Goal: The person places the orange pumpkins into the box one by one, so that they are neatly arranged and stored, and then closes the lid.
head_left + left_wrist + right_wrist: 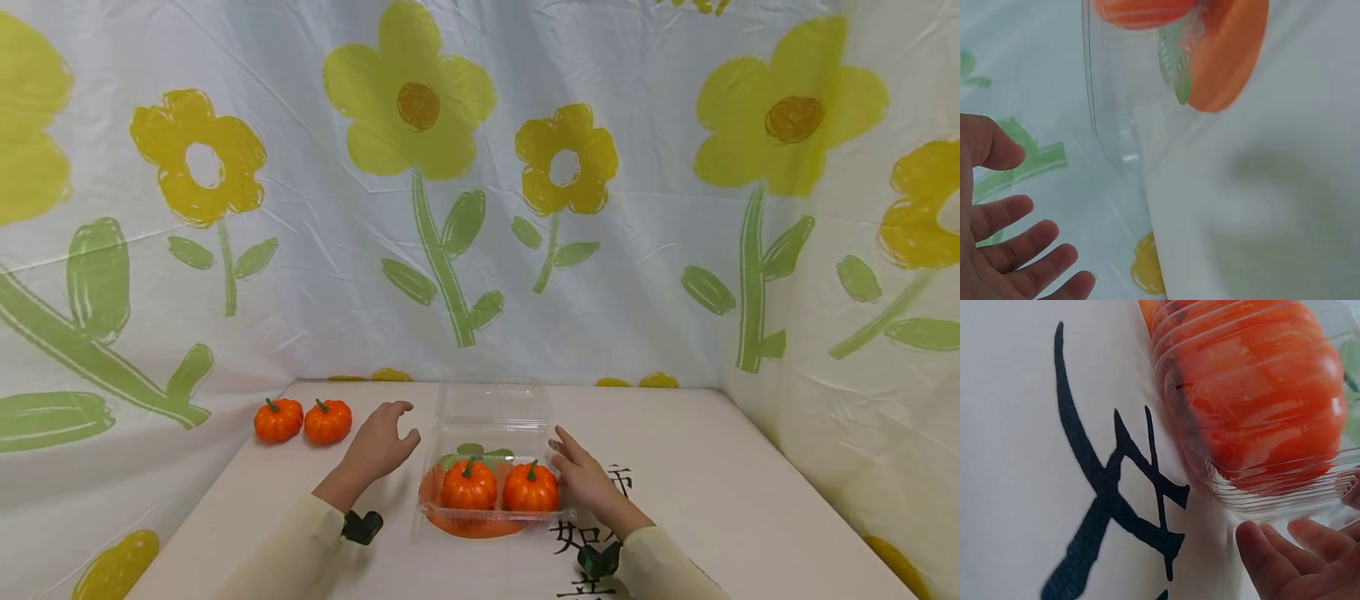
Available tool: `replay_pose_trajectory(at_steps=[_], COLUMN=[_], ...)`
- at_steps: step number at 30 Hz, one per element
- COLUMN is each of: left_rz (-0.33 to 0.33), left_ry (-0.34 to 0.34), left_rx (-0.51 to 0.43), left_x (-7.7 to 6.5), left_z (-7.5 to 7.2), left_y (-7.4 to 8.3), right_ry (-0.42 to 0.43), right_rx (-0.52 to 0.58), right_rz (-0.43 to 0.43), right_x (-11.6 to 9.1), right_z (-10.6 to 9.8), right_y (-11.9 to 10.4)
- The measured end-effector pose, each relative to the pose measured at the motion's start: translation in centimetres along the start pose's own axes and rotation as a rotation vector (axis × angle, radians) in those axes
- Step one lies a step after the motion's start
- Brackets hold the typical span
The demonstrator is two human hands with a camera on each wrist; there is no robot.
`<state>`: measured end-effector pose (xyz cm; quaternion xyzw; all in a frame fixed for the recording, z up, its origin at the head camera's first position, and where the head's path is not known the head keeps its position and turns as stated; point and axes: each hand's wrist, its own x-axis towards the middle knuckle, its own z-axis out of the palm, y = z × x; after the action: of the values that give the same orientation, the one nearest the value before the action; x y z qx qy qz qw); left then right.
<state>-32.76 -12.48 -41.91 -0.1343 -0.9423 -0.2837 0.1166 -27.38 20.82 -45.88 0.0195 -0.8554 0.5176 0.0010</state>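
The clear container [491,442] — likely light, flexible, best taken by its rim [495,515] — sits open on the surface [712,500] with two pumpkins [469,487] inside; right hand [587,482] loosely spread beside it, left hand [379,446] spread and empty.

Two pumpkins [469,487] [531,489] in a container [527,442] (lid [492,405] behind), between the hands [381,442] [587,479]; two more pumpkins [278,422] [327,423], left, on table [712,475].
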Motion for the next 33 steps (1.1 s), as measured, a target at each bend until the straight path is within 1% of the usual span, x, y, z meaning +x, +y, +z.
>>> replay_pose_trajectory(at_steps=[7, 14, 20, 24, 33], left_rz=[-0.047, -0.098, -0.125, -0.131, -0.141], left_ry=[0.016, 0.017, 0.016, 0.023, 0.089], left_rx=[0.007, 0.02, 0.025, 0.032, 0.072], left_x=[0.0, 0.0, 0.0, 0.0, 0.1], left_z=[-0.5, -0.7, -1.0, -1.4, -1.8], left_y=[-1.8, -3.3, -4.6, -5.4, -7.4], right_ry=[-0.003, -0.002, 0.0, 0.002, 0.005], right_rx=[0.005, 0.001, -0.009, -0.01, -0.004], right_rz=[-0.007, 0.01, 0.014, 0.01, 0.011], right_x=[0.2, 0.2, 0.0, 0.0, 0.1], right_z=[0.0, 0.2, 0.3, 0.3, 0.3], right_y=[0.3, 0.5, 0.5, 0.4, 0.3])
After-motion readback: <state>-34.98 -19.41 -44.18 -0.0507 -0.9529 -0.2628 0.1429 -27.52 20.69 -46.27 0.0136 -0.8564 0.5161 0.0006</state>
